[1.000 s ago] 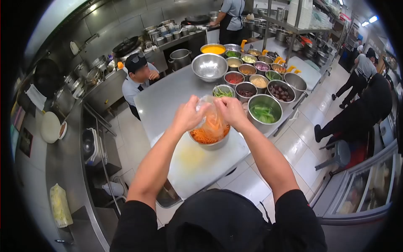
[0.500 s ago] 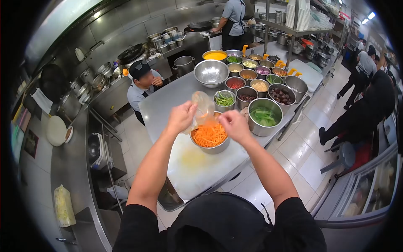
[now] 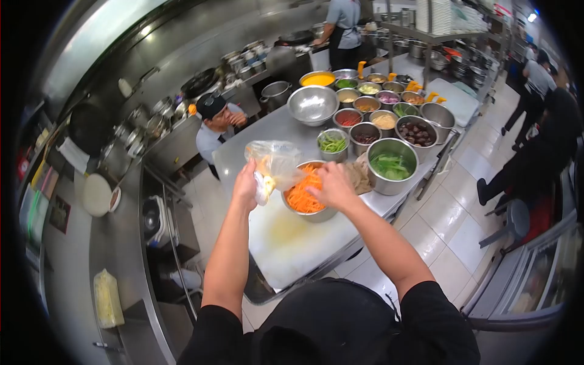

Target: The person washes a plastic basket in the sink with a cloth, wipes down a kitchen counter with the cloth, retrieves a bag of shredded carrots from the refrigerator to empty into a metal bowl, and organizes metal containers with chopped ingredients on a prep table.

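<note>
My left hand (image 3: pixel 245 185) is closed around a clear plastic bag (image 3: pixel 281 163), which lies tilted with its mouth toward the carrots; some orange shows through it. Shredded carrots (image 3: pixel 302 198) fill a steel pot (image 3: pixel 314 216) near the front of the table. Over the right side of that pot is my right hand (image 3: pixel 336 187), its curled fingers gripping at the shreds; the fingertips are partly hidden. Just beyond stands a small pot of cut green vegetables (image 3: pixel 333 143). A crumpled brown bag (image 3: pixel 359 175) lies behind my right hand, beside a large pot of green leaves (image 3: pixel 390 166).
Several steel pots of ingredients, including dark brown pieces (image 3: pixel 417 134), cover the table's far right. An empty steel bowl (image 3: pixel 312 105) stands at the back. A person in a cap (image 3: pixel 214 125) is at the table's left side. A white board (image 3: pixel 286 249) lies in front.
My left hand has moved left and down, and the bag has tipped from upright to nearly level. My right hand has lowered from above the pot into the carrots. The view has shifted slightly.
</note>
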### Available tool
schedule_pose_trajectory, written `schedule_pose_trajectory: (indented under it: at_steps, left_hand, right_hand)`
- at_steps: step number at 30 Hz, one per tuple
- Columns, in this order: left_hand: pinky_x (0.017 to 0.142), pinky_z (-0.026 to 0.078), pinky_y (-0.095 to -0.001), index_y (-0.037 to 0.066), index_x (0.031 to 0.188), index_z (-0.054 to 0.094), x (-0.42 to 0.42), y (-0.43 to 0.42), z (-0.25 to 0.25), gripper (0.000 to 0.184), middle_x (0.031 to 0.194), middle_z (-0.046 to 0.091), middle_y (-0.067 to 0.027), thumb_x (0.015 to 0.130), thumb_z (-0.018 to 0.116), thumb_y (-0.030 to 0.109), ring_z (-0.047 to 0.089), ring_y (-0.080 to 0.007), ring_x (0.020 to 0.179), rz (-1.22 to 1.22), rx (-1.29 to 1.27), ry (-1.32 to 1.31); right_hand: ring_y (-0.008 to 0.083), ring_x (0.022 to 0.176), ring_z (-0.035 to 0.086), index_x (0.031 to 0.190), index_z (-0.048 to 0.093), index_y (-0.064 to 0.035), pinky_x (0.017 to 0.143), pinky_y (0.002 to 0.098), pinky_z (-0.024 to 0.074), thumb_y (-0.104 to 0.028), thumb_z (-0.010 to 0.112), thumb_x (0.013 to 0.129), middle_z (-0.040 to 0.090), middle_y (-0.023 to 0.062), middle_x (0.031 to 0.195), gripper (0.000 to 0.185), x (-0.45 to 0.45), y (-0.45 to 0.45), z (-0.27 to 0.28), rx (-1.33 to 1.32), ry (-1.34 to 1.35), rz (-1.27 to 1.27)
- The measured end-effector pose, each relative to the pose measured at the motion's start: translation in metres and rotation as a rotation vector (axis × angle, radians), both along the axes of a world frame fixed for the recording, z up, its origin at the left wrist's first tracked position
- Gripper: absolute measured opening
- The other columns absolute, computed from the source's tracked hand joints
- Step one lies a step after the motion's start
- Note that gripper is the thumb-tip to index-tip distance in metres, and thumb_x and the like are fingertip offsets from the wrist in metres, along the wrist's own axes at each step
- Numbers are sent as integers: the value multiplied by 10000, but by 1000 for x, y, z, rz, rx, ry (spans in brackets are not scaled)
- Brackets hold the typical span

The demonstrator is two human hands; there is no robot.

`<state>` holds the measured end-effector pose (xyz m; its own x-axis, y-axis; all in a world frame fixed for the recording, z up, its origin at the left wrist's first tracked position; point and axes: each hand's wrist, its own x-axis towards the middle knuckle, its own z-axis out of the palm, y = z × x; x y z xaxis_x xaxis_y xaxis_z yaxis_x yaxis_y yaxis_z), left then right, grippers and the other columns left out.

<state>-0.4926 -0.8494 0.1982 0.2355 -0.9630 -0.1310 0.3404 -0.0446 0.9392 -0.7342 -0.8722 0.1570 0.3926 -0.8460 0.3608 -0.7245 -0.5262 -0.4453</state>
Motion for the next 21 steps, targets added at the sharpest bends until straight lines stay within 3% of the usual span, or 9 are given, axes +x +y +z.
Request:
schedule_pose_trajectory:
  at_steps: [2,5,9,11,13,14,17,18,21]
  left_hand:
    - [543,496,-328,99,1096,594,26,11,-11,419,885,650,-49,988,422,467,632,-181,718,43,-21,90]
    - [433,425,-305,137,1028,601,62,65,-10,394,752,620,-1,978,428,489,570,-150,550,182,-31,200]
    - [424,402,-288,180,1057,613,131,143,-49,362,755,617,20,983,423,478,569,-135,554,441,-3,324]
    - [431,430,-302,182,1109,600,155,175,-77,377,804,635,2,992,397,477,594,-151,601,557,43,331]
    - [446,453,-304,175,1140,592,178,203,-125,399,848,651,-13,998,377,479,614,-161,638,627,126,330]
    - [633,538,-393,160,1276,506,202,216,-176,500,1062,652,-88,981,366,539,654,-239,847,574,102,326]
    - [851,491,-519,153,1457,279,202,235,-227,716,1313,528,-166,932,396,627,591,-341,1081,436,698,-43]
    - [952,398,-596,179,1522,18,199,235,-236,923,1441,380,-211,880,448,683,514,-412,1179,316,916,-69]
    - [919,444,-550,192,1519,-90,197,231,-251,1000,1446,357,-228,866,502,666,526,-407,1166,331,999,-265]
  right_hand:
    - [352,1139,473,1216,548,-10,987,417,397,-431,735,762,522,198,1200,647,-2,5,-5,-101,16,-31]
    - [373,1189,448,1324,423,39,1024,426,370,-419,758,745,495,235,1255,811,-7,-2,-12,-75,-28,28]
    - [390,1159,523,1322,434,69,1008,417,406,-266,735,796,536,273,1237,692,-24,-21,-47,36,-210,-67]
    - [301,934,636,1282,474,65,844,352,508,-207,697,839,638,212,1045,566,-34,-31,-61,220,-423,-31]
    - [187,746,638,1182,532,52,665,286,528,-176,667,871,658,120,899,408,-39,-34,-66,521,-510,-128]
    - [109,676,593,1026,571,22,573,257,503,-187,653,886,629,67,848,264,-34,-25,-55,592,-600,-185]
    - [103,662,582,948,571,-8,562,252,495,-188,640,891,616,53,819,201,-31,-22,-51,766,-697,-305]
    - [90,610,547,859,572,-30,524,249,462,-171,630,880,595,32,746,154,-28,-20,-51,767,-734,-330]
    - [89,553,506,760,562,-44,486,257,415,-140,614,860,569,16,670,148,-33,-22,-63,676,-635,-334]
